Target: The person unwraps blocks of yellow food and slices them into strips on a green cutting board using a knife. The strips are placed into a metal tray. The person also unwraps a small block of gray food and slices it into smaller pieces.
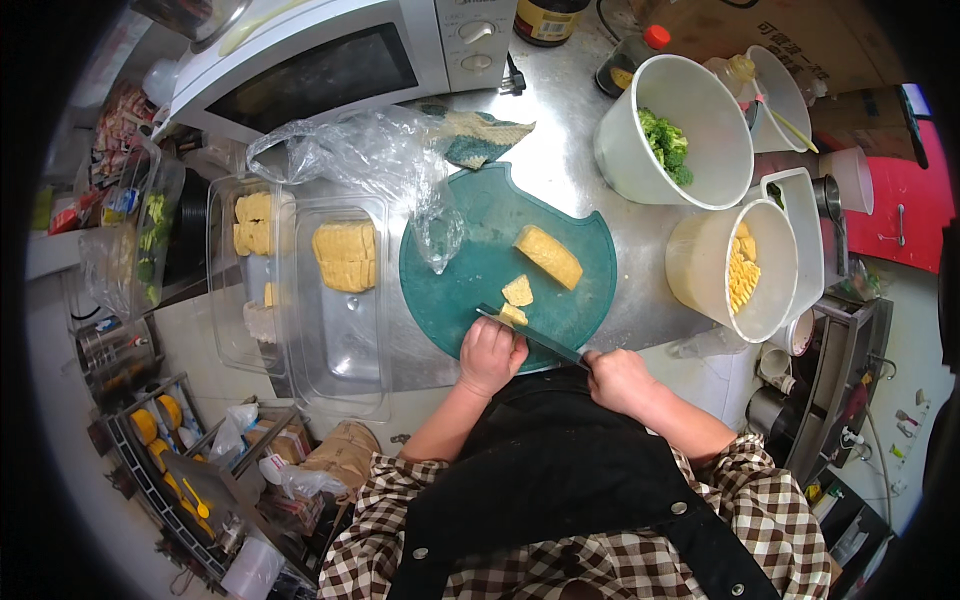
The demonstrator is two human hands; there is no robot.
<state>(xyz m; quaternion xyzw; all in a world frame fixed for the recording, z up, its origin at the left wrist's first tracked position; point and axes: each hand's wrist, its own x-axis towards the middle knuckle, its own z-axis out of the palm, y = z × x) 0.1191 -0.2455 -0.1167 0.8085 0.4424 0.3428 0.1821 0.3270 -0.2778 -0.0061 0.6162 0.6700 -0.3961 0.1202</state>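
A kitchen knife (551, 346) with a dark blade is in my right hand (619, 381), low on the round green cutting board (450, 300). My left hand (491, 358) is at the board's near edge, fingers curled against the blade near its tip; whatever is under them is hidden. Just beyond the blade lies a small cut piece of yellow fried tofu (514, 313), and another cut piece (517, 290) is a little farther off. Toward the back right of the board rests a larger tofu block (548, 257).
Left of the board, clear plastic tubs (352, 367) hold tofu blocks (345, 255). A crumpled plastic bag (375, 157) overlaps the board. Behind are a cloth (487, 135) and a microwave (322, 67). At right, white buckets contain broccoli (666, 146) and cut yellow pieces (742, 277).
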